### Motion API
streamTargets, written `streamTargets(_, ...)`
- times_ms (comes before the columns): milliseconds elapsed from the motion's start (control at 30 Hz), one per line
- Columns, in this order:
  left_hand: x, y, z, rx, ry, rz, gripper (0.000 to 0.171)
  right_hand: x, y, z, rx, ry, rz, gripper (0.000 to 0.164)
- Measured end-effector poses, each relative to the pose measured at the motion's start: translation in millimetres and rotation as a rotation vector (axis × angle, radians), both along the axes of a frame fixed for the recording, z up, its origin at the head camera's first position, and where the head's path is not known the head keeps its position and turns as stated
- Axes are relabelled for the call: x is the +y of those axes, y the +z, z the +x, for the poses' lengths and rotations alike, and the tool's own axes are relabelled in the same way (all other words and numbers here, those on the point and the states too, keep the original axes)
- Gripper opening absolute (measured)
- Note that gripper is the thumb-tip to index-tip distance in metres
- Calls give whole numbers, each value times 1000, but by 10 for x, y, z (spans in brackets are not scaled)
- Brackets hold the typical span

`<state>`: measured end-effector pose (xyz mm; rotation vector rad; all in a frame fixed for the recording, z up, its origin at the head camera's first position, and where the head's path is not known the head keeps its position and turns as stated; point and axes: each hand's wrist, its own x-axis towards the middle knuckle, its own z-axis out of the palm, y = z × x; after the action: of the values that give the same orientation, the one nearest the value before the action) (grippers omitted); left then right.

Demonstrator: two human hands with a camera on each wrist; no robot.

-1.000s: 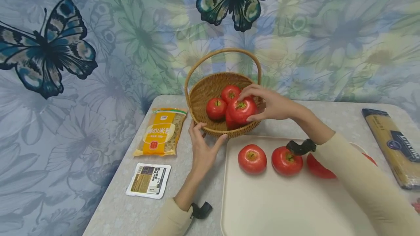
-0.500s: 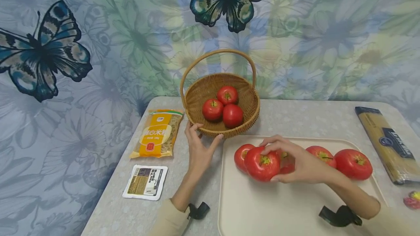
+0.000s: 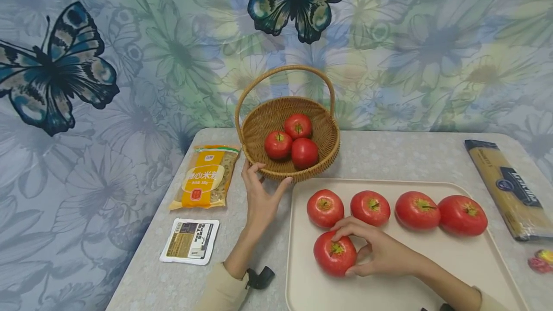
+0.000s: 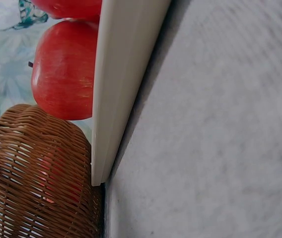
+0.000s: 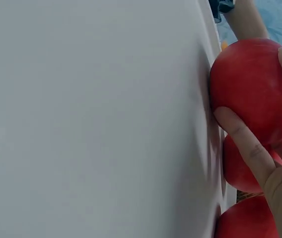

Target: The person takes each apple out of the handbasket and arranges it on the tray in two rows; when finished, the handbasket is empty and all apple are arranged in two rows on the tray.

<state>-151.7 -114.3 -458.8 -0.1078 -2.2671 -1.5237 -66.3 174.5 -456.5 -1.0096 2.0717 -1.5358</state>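
My right hand (image 3: 376, 248) holds a red apple (image 3: 334, 254) low over the front left of the cream tray (image 3: 389, 287), thumb and fingers around its side. In the right wrist view the apple (image 5: 255, 89) is close to the tray's surface; whether it touches is hard to tell. Behind it several apples form a row along the tray's back, one of them the leftmost apple (image 3: 325, 209). My left hand (image 3: 262, 200) grips the front rim of the wicker basket (image 3: 319, 167), which tilts toward me. Inside the basket lie 3 apples, including a front apple (image 3: 305, 153).
Left of the basket lies a yellow food packet (image 3: 206, 176), with a small white-edged pack (image 3: 190, 241) in front of it. A long pasta packet (image 3: 510, 188) lies right of the tray, near a small pink and yellow item (image 3: 541, 261). A butterfly-patterned cloth (image 3: 389, 61) hangs behind the table.
My right hand has taken an apple out of the basket and carried it forward and down to the tray. My left hand has stayed on the basket rim.
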Motion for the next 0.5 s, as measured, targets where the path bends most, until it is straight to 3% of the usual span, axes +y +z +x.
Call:
streamTargets(267, 3, 19, 1, -2, -2, -2, 72, -74, 28, -4, 91, 7, 47, 56)
streamTargets(500, 6, 6, 0, -9, 2, -8, 72, -62, 87, 19, 130, -5, 156, 59)
